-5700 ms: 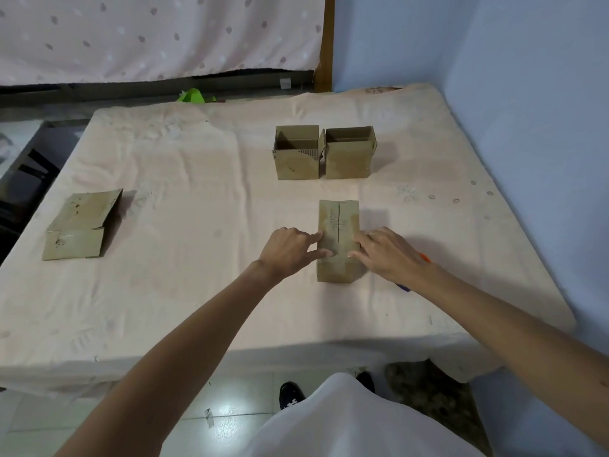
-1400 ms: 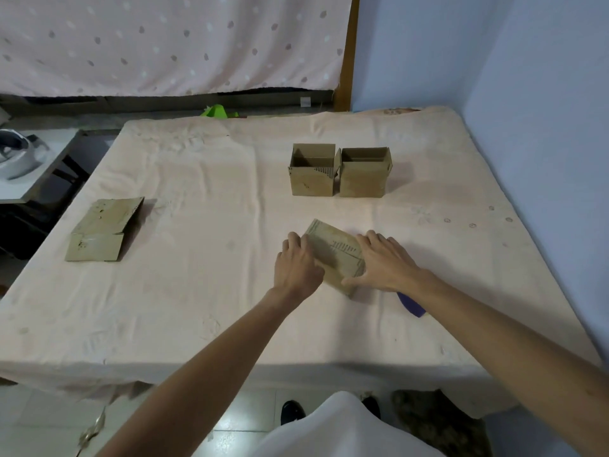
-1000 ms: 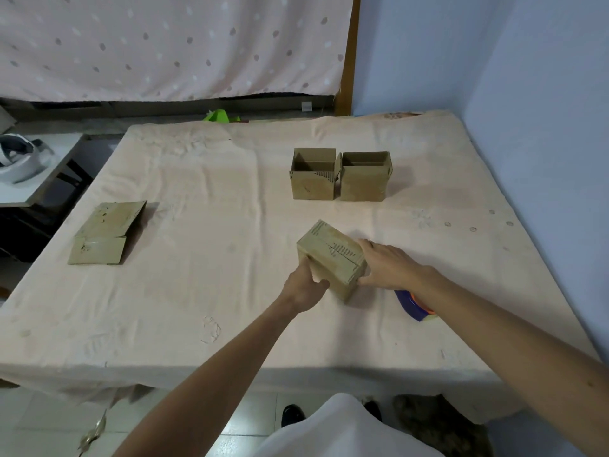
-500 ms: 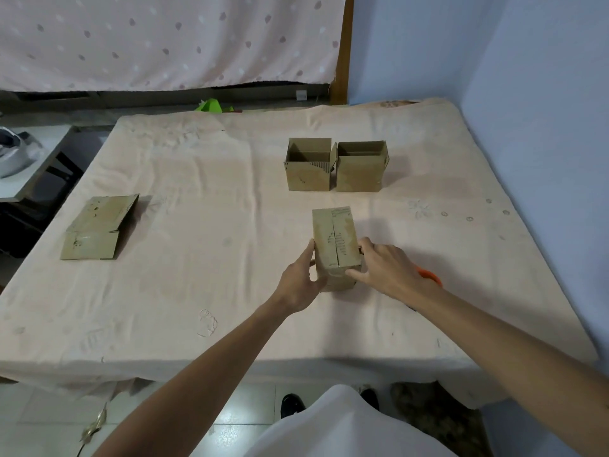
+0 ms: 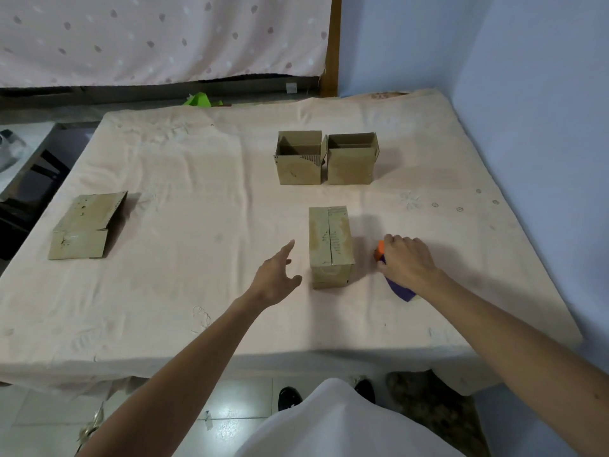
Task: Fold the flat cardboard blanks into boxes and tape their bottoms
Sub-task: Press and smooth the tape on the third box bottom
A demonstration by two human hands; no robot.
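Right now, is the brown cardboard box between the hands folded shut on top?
Shut: the brown cardboard box has both flaps flat, meeting at a centre seam.

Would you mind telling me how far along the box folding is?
Done: two boxes stand open at the back. In hand: a third box sits folded, flaps closed; the right hand grips an orange-and-purple tool beside it. Left: probably taping it, then the flat cardboard on the left.

Box (image 5: 330, 245) markings apparently illegible

White top (image 5: 342, 420) — black shoes (image 5: 290, 398)
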